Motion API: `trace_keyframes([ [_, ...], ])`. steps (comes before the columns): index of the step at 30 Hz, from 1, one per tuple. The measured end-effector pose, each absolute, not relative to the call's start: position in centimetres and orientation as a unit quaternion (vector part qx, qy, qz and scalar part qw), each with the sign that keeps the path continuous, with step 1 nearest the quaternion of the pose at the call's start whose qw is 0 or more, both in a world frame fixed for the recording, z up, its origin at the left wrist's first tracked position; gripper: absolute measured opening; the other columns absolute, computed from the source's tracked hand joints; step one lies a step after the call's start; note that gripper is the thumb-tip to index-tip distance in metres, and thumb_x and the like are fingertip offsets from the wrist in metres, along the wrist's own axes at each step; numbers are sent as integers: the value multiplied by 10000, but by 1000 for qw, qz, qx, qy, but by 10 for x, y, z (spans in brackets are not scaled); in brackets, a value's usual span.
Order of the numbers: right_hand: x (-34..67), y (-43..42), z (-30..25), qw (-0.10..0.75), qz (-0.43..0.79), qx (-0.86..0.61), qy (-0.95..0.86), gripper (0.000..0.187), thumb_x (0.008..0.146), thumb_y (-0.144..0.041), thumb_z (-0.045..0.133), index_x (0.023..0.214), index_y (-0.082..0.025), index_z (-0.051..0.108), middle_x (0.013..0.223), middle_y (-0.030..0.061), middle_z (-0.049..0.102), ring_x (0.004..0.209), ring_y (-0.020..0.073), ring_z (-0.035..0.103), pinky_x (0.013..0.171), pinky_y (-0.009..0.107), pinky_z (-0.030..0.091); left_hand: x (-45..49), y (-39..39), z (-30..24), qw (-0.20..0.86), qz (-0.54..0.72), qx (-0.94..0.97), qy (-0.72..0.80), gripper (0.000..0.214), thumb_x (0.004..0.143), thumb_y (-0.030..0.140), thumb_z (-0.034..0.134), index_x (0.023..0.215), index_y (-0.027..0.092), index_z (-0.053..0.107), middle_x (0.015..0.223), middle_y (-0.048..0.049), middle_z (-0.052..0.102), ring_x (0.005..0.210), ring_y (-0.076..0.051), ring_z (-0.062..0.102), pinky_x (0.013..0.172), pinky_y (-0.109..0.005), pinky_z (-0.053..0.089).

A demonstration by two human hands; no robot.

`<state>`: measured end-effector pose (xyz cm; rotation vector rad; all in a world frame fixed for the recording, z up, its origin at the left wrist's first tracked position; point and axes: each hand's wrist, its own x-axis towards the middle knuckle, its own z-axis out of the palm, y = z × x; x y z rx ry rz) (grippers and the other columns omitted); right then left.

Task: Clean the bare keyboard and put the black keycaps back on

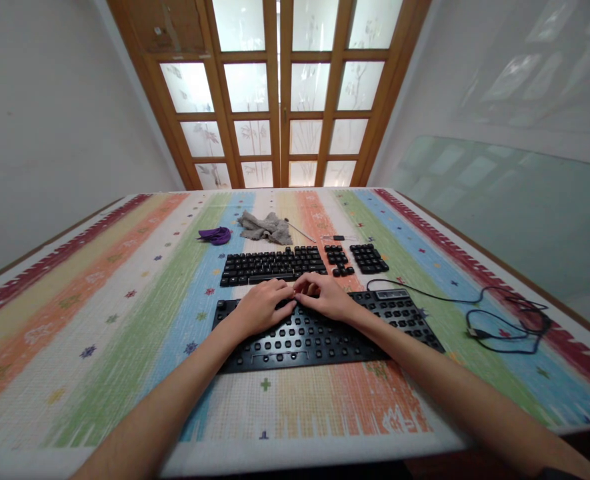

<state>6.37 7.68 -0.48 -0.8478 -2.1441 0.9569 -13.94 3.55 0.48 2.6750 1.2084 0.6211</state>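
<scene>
Black plastic forms the keyboard base (319, 341), lying flat on the striped tabletop (125, 353) with its rows of key sockets bare. Left hand (263, 308) and right hand (327, 297) meet over its twelve o'clock edge, their fingertips close together. Right thumb and forefinger bend toward each other as in a pinch; left fingers are bent, thumb set a little apart from the forefinger. Whether either hand's fingers are clamped on something small, I cannot tell.

Measured from the base, the main block of loose keycaps (269, 263) sits at eleven to twelve o'clock, in rows; a smaller keycap group (337, 256) lies near one, and the number-pad keycaps (369, 259) between one and two. Grey cloth (265, 228) lies farther off at eleven, a purple item (215, 235) at ten to eleven. The black cable (519, 350) coils at three.
</scene>
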Motion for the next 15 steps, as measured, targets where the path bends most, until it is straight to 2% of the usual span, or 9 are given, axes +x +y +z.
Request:
trace_keyframes([
  [5,64,77,-6,315,347,-315,-825,81,832,-264,618,851,-194,654,792,24,658,659,140,565,622,281,466,-139,35,5,58,192,892,404,168,966,288,470,975,210,618,940,-48,632,887,-197,584,815,-335,481],
  [12,64,81,1,302,363,-322,-821,65,825,-236,618,823,-186,659,797,28,661,644,137,573,602,271,460,-139,32,5,56,205,886,413,200,989,311,445,1023,190,601,965,-64,649,896,-213,599,823,-360,484],
  [15,61,91,8,308,323,-334,-830,58,813,-198,612,813,-179,667,786,25,664,665,141,581,625,271,461,-140,32,4,65,213,884,410,224,1012,289,396,1066,186,588,985,-65,655,913,-211,604,845,-364,480],
])
